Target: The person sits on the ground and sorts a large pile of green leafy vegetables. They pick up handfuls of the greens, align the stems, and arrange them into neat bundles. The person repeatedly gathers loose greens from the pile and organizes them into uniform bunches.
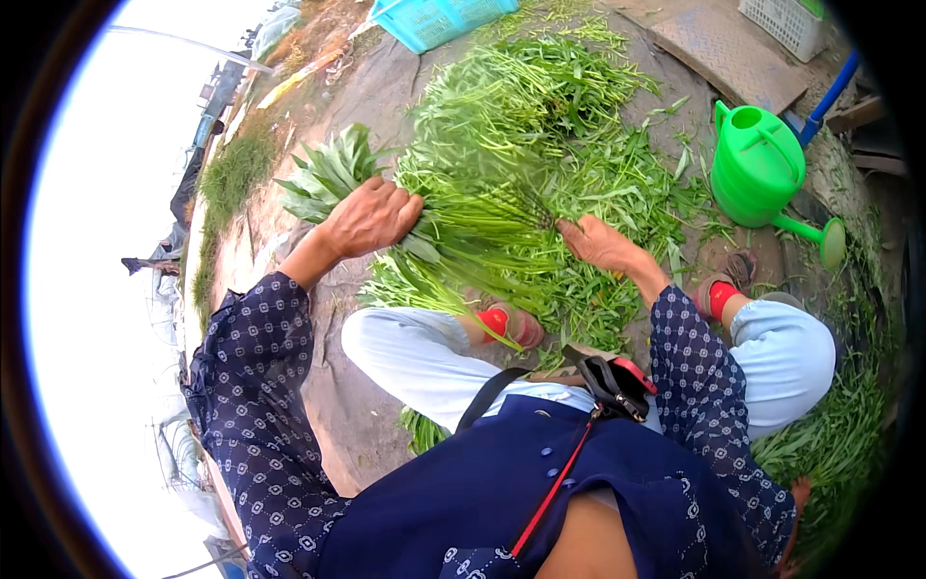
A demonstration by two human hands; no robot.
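Observation:
My left hand (pixel 376 217) is closed around a bunch of long-stemmed leafy greens (pixel 329 174), its leaves fanning out to the left. Green stems stretch from this fist towards my right hand (pixel 597 246), whose thumb and fingers pinch the dark ends of stems (pixel 539 210). Motion blurs the stems between the hands, so whether all belong to one bunch I cannot tell. Beyond and beneath them lies a large heap of cut greens (pixel 506 94), with loose leaves scattered towards my shoes.
A green watering can (pixel 756 166) stands at the right, near a metal plate (pixel 731 51) and a blue pole (pixel 828 98). A blue plastic crate (pixel 441 22) and a white crate (pixel 785 25) are at the far side. More greens (pixel 832 434) and part of another person's hand (pixel 801 488) show lower right.

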